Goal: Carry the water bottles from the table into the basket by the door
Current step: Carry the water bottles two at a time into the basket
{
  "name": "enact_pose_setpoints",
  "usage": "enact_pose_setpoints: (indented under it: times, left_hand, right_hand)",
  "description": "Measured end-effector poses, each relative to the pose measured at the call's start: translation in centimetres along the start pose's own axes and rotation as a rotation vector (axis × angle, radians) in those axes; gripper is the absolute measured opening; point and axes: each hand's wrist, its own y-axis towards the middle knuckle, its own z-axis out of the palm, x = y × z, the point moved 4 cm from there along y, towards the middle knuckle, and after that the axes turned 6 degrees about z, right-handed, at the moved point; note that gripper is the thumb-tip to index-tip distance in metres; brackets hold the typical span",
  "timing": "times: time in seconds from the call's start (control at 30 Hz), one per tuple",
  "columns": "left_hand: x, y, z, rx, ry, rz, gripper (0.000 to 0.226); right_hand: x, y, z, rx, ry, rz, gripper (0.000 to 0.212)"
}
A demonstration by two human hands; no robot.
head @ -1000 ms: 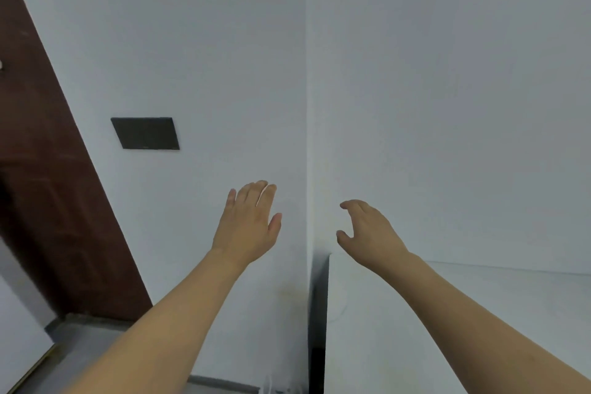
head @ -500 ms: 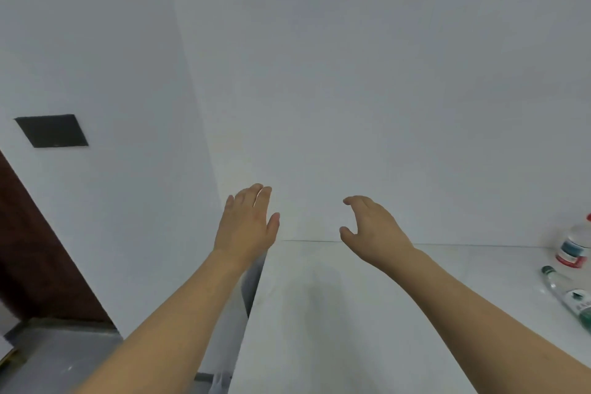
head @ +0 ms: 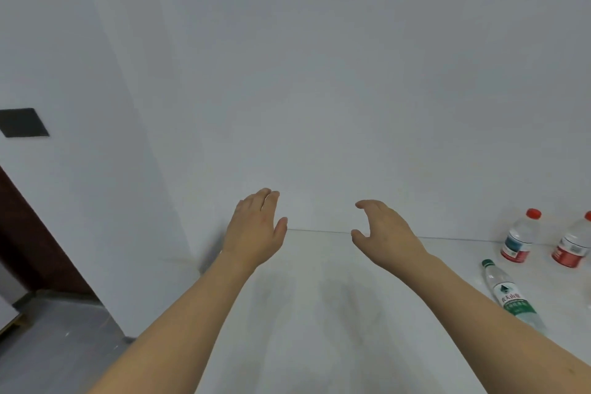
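Both arms reach forward over the white tabletop (head: 319, 329). The left hand (head: 256, 233) is flat, fingers straight; the right hand (head: 383, 233) is loosely curled. Both hold nothing. 3 bottles (head: 516, 241) are far right, 1 lying down.

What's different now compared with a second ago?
The view has swung right: the door has slid to the left edge, and the white table with three bottles, two red-capped and one green-capped, has come into sight. Left hand and right hand stayed raised, empty, nothing grasped.
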Motion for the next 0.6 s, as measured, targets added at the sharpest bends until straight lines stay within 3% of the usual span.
enact_pose_setpoints:
  times: [0.6]
  left_hand:
    - [-25.4, 0.2, 9.2, 0.109, -0.081, -0.225, 0.056]
  right_hand:
    - [-27.4, -2.6, -8.2, 0.127, 0.045, 0.063, 0.058]
